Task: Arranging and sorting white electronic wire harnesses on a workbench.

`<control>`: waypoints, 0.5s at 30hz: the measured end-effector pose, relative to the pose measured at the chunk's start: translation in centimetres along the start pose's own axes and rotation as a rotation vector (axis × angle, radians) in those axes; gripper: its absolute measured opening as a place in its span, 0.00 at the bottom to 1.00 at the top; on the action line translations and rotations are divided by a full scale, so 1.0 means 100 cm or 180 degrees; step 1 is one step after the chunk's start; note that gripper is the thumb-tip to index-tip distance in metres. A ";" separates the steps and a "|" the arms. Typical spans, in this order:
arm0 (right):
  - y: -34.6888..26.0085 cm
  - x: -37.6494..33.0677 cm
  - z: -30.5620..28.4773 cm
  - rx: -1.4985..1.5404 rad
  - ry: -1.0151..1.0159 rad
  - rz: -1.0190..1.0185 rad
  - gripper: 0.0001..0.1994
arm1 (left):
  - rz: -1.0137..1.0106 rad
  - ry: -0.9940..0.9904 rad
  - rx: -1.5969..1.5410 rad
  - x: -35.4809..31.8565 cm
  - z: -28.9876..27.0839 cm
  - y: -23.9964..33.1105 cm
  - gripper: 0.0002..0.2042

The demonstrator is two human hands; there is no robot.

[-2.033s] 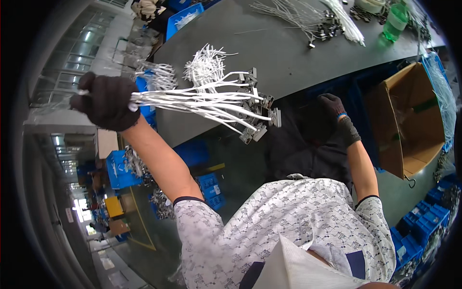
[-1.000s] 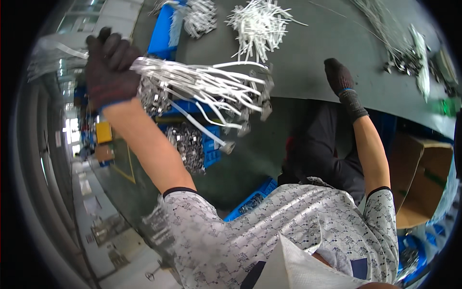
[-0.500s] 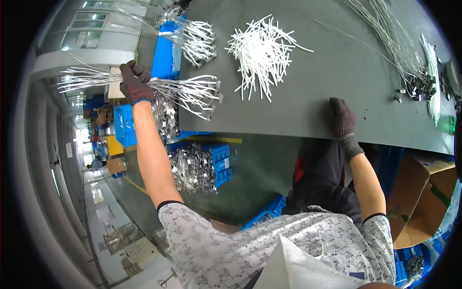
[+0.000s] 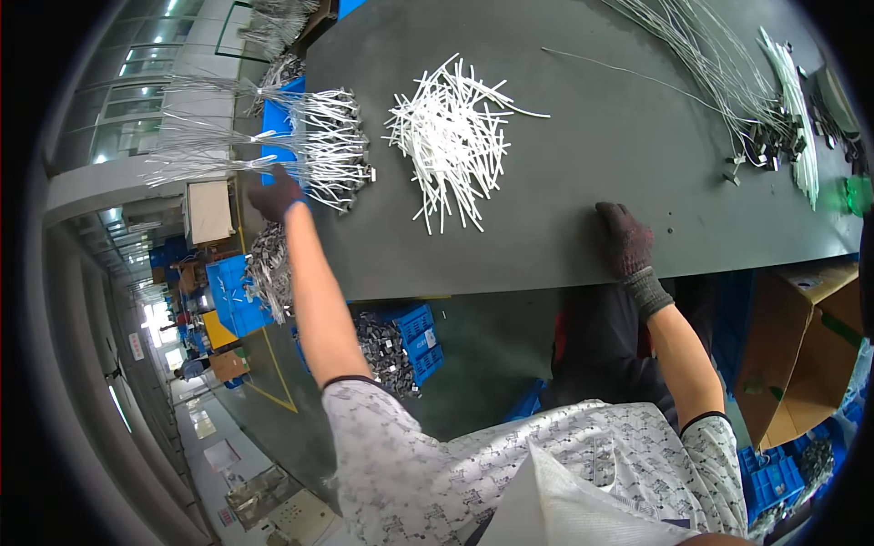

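Note:
My left hand (image 4: 275, 194), in a dark knitted glove, is at the table's left edge, right against the nearest of several tied cable bundles. These bundles (image 4: 332, 155) lie side by side, white sleeved ends on the table and thin bare wires sticking out past its edge. Its fingers are dark and partly hidden, so whether they still grip is unclear. My right hand (image 4: 626, 241), gloved too, rests curled on the table near the front edge with nothing visible in it. Between the hands, farther back, lies a loose pile of short white tubes (image 4: 451, 141).
Long thin wires with black connectors (image 4: 769, 141) and a bundle of white tubes (image 4: 792, 109) lie at the table's right. Blue crates (image 4: 419, 341) of cable parts stand below the left edge. An open cardboard box (image 4: 787, 355) is under the right side.
The bundle that my left hand held up over the table's left edge now lies beside the other bundles. My view has shifted; my right hand still rests on the table.

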State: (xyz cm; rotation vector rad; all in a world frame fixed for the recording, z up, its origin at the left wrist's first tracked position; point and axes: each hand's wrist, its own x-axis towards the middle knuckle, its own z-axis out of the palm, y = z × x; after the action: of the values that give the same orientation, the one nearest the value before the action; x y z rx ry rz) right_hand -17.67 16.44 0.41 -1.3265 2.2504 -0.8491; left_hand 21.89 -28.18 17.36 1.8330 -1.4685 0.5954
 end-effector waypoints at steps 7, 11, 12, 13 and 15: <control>-0.006 0.000 0.014 0.0055 0.0260 -0.0245 0.15 | -0.0198 -0.3090 -0.1286 -0.292 -0.067 -0.001 0.17; 0.012 -0.006 0.017 -0.0059 0.0462 -0.0256 0.14 | -0.0134 -0.2928 -0.0907 -0.333 -0.089 0.070 0.17; 0.008 -0.007 0.015 0.0003 0.0473 -0.0342 0.14 | -0.0160 -0.2933 -0.0935 -0.342 -0.079 0.074 0.17; 0.004 -0.006 0.014 0.0046 0.0423 -0.0369 0.14 | -0.0177 -0.2972 -0.0773 -0.344 -0.068 0.071 0.17; 0.007 -0.006 0.012 0.0044 0.0433 -0.0369 0.14 | -0.0018 -0.3160 -0.0622 -0.339 -0.074 0.080 0.19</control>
State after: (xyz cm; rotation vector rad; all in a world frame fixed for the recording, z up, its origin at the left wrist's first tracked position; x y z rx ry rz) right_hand -17.12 16.81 -0.93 -1.4448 2.2825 -1.0217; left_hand 6.18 -1.65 -0.47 2.0563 -2.0138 -0.5587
